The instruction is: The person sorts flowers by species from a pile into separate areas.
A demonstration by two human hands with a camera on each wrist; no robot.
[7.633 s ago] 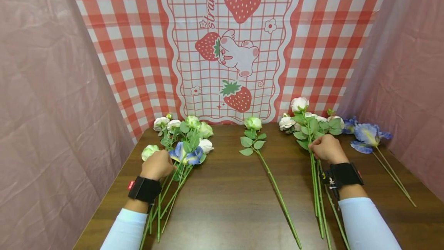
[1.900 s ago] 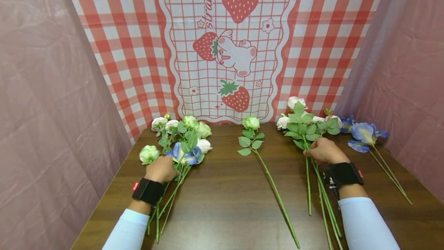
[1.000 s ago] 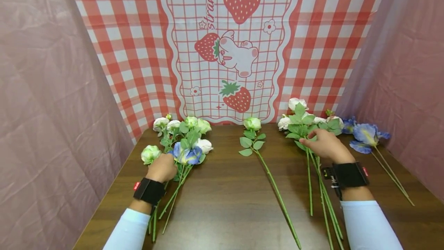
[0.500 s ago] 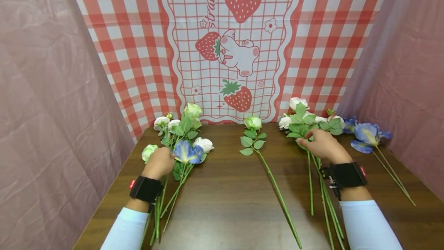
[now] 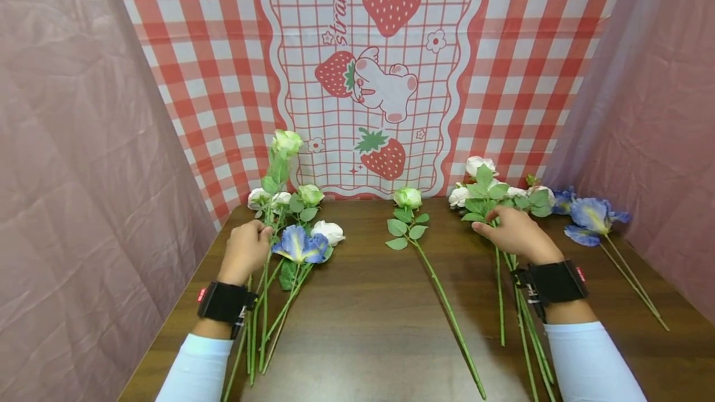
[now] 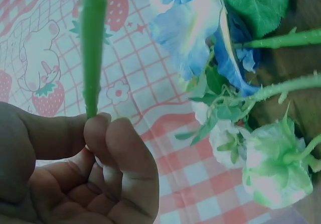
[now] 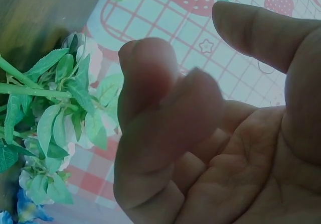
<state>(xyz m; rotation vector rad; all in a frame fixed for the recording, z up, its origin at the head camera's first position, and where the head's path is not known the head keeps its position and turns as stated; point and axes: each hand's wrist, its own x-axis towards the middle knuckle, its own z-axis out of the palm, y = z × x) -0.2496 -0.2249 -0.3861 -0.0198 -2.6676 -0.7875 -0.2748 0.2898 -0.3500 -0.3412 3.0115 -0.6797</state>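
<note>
My left hand (image 5: 246, 250) pinches the stem (image 6: 93, 58) of a pale green rose (image 5: 287, 142) between thumb and fingertips. This bloom stands above the left bunch, against the checked cloth. Around that hand lie a blue iris (image 5: 300, 244), white roses such as one (image 5: 328, 232) beside the iris, another green rose (image 5: 310, 195) and one more partly hidden behind the fingers. Over the stems of the right bunch, my right hand (image 5: 519, 234) holds nothing, thumb and fingers apart in the right wrist view. White roses (image 5: 480, 166) with green leaves (image 5: 483, 188) lie just beyond it.
A single green rose (image 5: 408, 198) lies mid-table, its long stem pointing toward the front right. Blue irises (image 5: 592, 216) lie at the far right. Behind the wooden table (image 5: 363, 327) hangs a strawberry-print cloth (image 5: 385, 79), with pink curtains (image 5: 72, 141) at both sides.
My right hand has laid a white rose on the right bunch and let go of it. My left hand has raised a green rose out of the left bunch, moving up and left.
</note>
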